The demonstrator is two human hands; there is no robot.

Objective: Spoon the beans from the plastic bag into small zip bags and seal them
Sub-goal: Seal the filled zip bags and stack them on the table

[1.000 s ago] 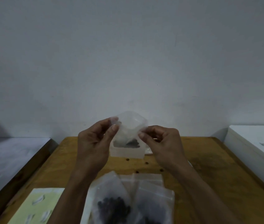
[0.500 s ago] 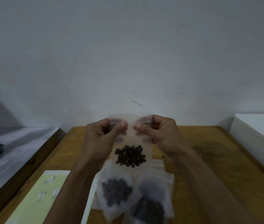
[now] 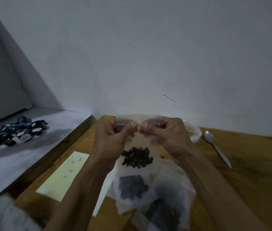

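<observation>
I hold a small clear zip bag (image 3: 138, 140) upright above the wooden table (image 3: 257, 172). Dark beans (image 3: 137, 157) sit in a clump at its bottom. My left hand (image 3: 113, 140) and my right hand (image 3: 167, 137) pinch the bag's top strip, thumbs almost touching at the middle. Below it, several filled zip bags (image 3: 148, 197) of dark beans lie overlapping on the table. A white plastic spoon (image 3: 217, 147) lies on the table to the right. A crumpled clear plastic bag (image 3: 193, 132) peeks out behind my right hand, mostly hidden.
A pale yellow sheet (image 3: 65, 177) with small labels lies on the table at the left. On a grey ledge to the far left is a heap of blue-and-white sachets (image 3: 18, 132). A white wall stands right behind the table.
The zip bag went from crumpled and tilted to hanging flat and upright, with both hands now pinching its top strip. The camera swung left and down, revealing the sachets and the spoon.
</observation>
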